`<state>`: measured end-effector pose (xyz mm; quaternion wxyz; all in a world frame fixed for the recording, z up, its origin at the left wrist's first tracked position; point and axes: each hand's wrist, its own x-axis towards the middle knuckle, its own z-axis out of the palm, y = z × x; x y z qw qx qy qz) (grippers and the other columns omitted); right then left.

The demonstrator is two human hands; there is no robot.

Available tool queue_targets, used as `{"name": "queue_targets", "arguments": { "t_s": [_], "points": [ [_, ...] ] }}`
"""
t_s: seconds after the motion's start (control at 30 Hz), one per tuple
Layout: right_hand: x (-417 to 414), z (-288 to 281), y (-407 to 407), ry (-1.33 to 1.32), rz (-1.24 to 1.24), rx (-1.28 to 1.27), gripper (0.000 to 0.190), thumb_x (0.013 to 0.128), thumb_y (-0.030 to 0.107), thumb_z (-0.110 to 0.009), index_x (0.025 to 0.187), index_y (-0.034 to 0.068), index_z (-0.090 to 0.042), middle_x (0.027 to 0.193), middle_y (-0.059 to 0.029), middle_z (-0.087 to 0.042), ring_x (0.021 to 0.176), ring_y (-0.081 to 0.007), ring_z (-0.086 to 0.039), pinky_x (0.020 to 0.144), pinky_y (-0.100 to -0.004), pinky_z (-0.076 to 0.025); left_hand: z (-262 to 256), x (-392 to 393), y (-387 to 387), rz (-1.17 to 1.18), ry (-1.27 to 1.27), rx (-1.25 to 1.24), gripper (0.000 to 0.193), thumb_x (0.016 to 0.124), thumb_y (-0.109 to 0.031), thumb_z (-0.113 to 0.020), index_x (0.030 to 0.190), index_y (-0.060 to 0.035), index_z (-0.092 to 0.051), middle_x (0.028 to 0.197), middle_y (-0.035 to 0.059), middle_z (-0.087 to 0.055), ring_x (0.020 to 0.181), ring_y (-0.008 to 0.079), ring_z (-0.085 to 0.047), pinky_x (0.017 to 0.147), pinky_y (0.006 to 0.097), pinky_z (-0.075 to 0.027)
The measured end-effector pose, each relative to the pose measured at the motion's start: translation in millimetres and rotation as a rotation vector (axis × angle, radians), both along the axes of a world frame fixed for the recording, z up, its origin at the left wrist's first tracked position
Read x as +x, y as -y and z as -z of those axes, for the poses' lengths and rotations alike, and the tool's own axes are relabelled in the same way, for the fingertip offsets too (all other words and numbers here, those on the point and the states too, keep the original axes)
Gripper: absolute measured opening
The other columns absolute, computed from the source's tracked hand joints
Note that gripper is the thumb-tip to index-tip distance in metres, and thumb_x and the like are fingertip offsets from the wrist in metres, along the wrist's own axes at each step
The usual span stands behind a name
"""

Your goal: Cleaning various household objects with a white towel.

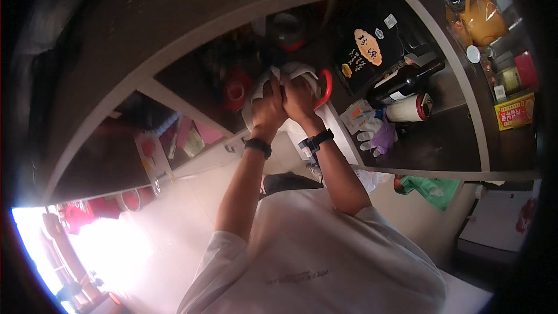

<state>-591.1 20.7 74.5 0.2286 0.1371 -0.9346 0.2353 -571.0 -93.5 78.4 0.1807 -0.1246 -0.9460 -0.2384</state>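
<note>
My left hand and my right hand are side by side inside a dark shelf compartment. Both grip a bunched white cloth, which shows above and beside the fingers. A curved red handle stands out just right of my right hand; what it belongs to is hidden by the cloth and hand. Left of the cloth is a red object with a round opening, blurred in shadow. A dark pot-like item with a red base stands deeper in the compartment.
The right compartment holds a black box bearing writing, a dark glass bottle, a can and a white-and-purple glove. An amber pitcher is farther right. Shelf dividers frame the compartments. A green bag lies below.
</note>
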Motion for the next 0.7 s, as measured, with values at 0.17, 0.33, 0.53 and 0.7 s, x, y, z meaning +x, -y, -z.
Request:
{"name": "queue_targets", "arguments": {
  "t_s": [0.17, 0.33, 0.53, 0.7],
  "points": [
    [-21.9, 3.5, 6.1, 0.016, -0.076, -0.027, 0.049, 0.084, 0.013, -0.061, 0.133, 0.009, -0.053, 0.099, -0.0266, -0.065, 0.096, -0.0452, -0.059, 0.084, -0.0543, -0.046, -17.1, -5.5, 8.7, 0.030, 0.261, 0.102, 0.103, 0.078, -0.049, -0.072, 0.151, -0.0022, -0.016, 0.134, 0.0318, -0.051, 0.074, 0.0431, -0.068, 0.061, 0.0516, -0.055],
    [-29.0, 4.7, -17.2, 0.041, -0.024, -0.070, 0.050, 0.085, 0.013, -0.060, 0.134, 0.009, -0.052, 0.102, -0.0272, -0.064, 0.097, -0.0457, -0.059, 0.083, -0.0542, -0.047, -32.1, -23.4, -6.7, 0.150, 0.426, 0.117, 0.106, 0.075, -0.050, -0.075, 0.151, -0.0039, -0.017, 0.139, 0.0328, -0.045, 0.081, 0.0448, -0.067, 0.066, 0.0507, -0.055],
    [-19.4, 1.1, 2.7, -0.027, 0.027, -0.165, 0.054, 0.083, 0.012, -0.061, 0.137, 0.009, -0.051, 0.107, -0.0266, -0.064, 0.101, -0.0453, -0.058, 0.087, -0.0529, -0.047, 7.7, -28.1, -1.8, 0.179, 0.017, 0.156, 0.108, 0.075, -0.043, -0.075, 0.152, 0.0001, -0.014, 0.142, 0.0305, -0.041, 0.088, 0.0436, -0.067, 0.074, 0.0509, -0.055],
    [-20.6, -47.0, 3.4, 0.033, -0.052, 0.030, 0.057, 0.082, 0.014, -0.063, 0.138, 0.008, -0.050, 0.113, -0.0248, -0.063, 0.107, -0.0438, -0.057, 0.094, -0.0504, -0.046, -4.5, -33.0, 5.7, 0.198, -0.135, 0.330, 0.105, 0.079, -0.035, -0.074, 0.154, -0.0038, -0.008, 0.143, 0.0317, -0.038, 0.109, 0.0493, -0.058, 0.089, 0.0569, -0.049]
  ]
}}
